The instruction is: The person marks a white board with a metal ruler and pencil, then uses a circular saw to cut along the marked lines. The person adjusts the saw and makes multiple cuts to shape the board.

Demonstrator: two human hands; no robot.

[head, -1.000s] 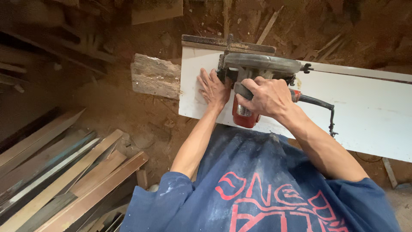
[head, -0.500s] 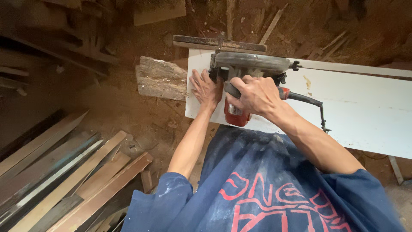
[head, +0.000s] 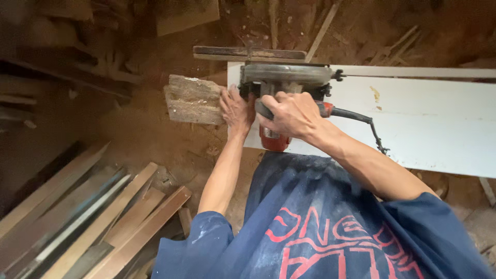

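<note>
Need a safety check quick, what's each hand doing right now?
Left hand: open, pressed flat on the white board beside the saw.
Right hand: closed around the handle of the circular saw.

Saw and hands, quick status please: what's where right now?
Right hand gripping circular saw handle. Left hand flat on white board beside saw. Power cord trails across board; rough wood block at left.
</note>
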